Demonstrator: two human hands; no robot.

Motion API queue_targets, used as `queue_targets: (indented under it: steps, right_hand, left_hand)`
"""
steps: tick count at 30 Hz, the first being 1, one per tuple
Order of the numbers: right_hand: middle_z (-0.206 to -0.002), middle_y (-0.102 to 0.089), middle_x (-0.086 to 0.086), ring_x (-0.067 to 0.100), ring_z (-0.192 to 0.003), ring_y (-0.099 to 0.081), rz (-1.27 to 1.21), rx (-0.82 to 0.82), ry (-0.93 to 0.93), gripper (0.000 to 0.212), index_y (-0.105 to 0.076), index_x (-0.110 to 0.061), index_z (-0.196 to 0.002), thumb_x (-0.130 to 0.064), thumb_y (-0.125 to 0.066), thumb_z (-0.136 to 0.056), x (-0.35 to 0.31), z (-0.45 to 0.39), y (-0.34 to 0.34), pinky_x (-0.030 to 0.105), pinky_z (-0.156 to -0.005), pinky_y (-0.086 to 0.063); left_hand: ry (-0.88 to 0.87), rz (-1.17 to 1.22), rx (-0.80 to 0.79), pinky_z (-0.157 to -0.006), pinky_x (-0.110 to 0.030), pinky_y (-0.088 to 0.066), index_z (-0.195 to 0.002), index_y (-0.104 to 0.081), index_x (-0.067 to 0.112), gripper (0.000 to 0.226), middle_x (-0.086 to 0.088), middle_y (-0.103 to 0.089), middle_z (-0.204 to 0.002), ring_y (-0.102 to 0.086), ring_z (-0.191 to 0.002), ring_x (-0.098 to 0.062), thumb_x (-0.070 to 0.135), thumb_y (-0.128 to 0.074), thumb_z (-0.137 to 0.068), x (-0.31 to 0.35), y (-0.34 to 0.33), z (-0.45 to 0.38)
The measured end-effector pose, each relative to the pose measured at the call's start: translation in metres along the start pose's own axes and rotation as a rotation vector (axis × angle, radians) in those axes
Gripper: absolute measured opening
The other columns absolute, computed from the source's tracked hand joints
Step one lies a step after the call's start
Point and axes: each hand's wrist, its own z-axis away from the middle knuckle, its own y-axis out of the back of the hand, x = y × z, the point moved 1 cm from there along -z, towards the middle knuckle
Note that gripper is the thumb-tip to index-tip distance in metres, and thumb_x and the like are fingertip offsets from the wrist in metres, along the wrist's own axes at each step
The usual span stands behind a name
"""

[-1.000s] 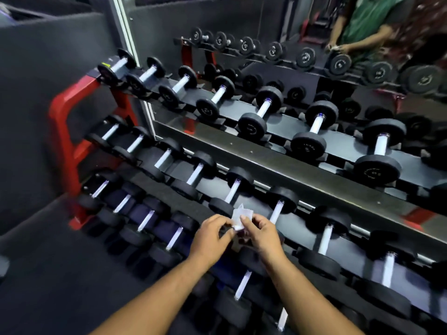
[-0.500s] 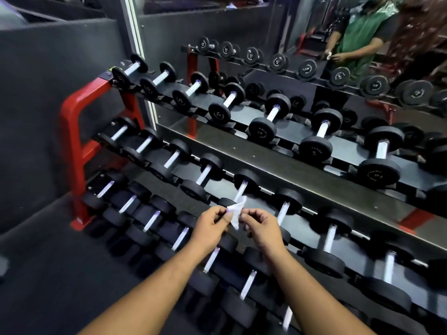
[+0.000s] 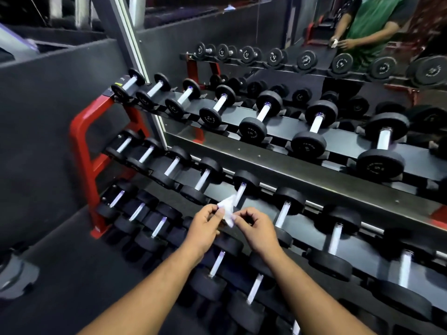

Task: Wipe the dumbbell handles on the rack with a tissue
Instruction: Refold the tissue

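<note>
Head view: left hand and right hand each pinch one white tissue (crumpled) between them, held above the middle and bottom tiers of a red-framed dumbbell rack, just beside a chrome dumbbell handle; mirror behind.

A three-tier rack with a red end frame stands on the dark floor — black dumbbells with pale handles lie side by side on each sloping shelf, larger toward the right — against a mirror.
</note>
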Motion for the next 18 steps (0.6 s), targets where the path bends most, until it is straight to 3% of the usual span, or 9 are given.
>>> queue_targets:
  steps: [2,5,7,9,14,18]
  right_hand:
    - [-0.096,-0.071,-0.007,0.004,-0.091,-0.065,-0.066,0.006,-0.011,0.004,-0.071,-0.025,-0.092,-0.022,-0.072,-0.09,0.008,-0.003,0.007,0.022,-0.083,-0.049]
    - [-0.117,-0.067,-0.005,0.008,-0.106,-0.065,-0.295,-0.089,-0.104,0.03,-0.061,-0.027,-0.122,-0.022,-0.069,-0.093,0.01,-0.008,0.008,0.027,-0.092,-0.053]
    - [-0.116,-0.068,-0.003,0.007,-0.098,-0.068,-0.449,-0.152,-0.226,0.043,-0.051,-0.028,-0.133,-0.019,-0.068,-0.095,0.006,-0.014,0.008,0.027,-0.08,-0.057]
    - [-0.105,-0.07,0.004,0.013,-0.085,-0.067,-0.485,-0.149,-0.268,0.037,-0.056,-0.02,-0.13,-0.011,-0.066,-0.095,0.001,-0.02,0.008,0.027,-0.069,-0.055]
    - [-0.09,-0.073,0.007,0.017,-0.077,-0.065,-0.435,-0.029,-0.227,0.018,-0.066,-0.007,-0.112,-0.005,-0.065,-0.094,-0.003,-0.032,-0.005,0.038,-0.067,-0.053]
    - [-0.084,-0.072,0.007,0.016,-0.072,-0.065,-0.351,0.121,-0.214,0.01,-0.068,-0.009,-0.103,-0.006,-0.065,-0.094,-0.008,-0.047,-0.029,0.03,-0.06,-0.054]
  left_hand:
    - [0.056,0.06,0.002,-0.058,-0.023,-0.048,-0.104,-0.064,0.002,0.021,-0.006,-0.068,-0.084,-0.06,-0.072,-0.012,0.02,-0.053,-0.105,-0.003,-0.008,-0.002]
    - [0.098,0.083,-0.028,-0.057,-0.024,-0.05,-0.105,-0.065,0.001,0.021,-0.008,-0.07,-0.087,-0.062,-0.074,-0.015,0.016,-0.05,-0.104,-0.002,-0.011,-0.003]
    - [0.107,0.06,-0.051,-0.057,-0.024,-0.05,-0.103,-0.065,0.003,0.021,-0.006,-0.07,-0.085,-0.061,-0.072,-0.015,0.014,-0.048,-0.104,-0.002,-0.011,-0.006]
    - [0.109,0.029,-0.056,-0.055,-0.025,-0.048,-0.1,-0.065,0.005,0.02,-0.005,-0.068,-0.079,-0.06,-0.066,-0.014,0.013,-0.048,-0.104,-0.003,-0.007,-0.013]
    - [0.089,-0.028,-0.12,-0.058,-0.027,-0.048,-0.102,-0.066,0.01,0.017,-0.005,-0.064,-0.074,-0.058,-0.061,-0.011,0.026,-0.06,-0.102,-0.015,0.008,-0.035]
    - [0.062,-0.039,-0.183,-0.056,-0.023,-0.046,-0.106,-0.066,0.006,0.017,-0.006,-0.066,-0.078,-0.056,-0.061,-0.011,0.019,-0.07,-0.095,-0.021,0.032,-0.058]
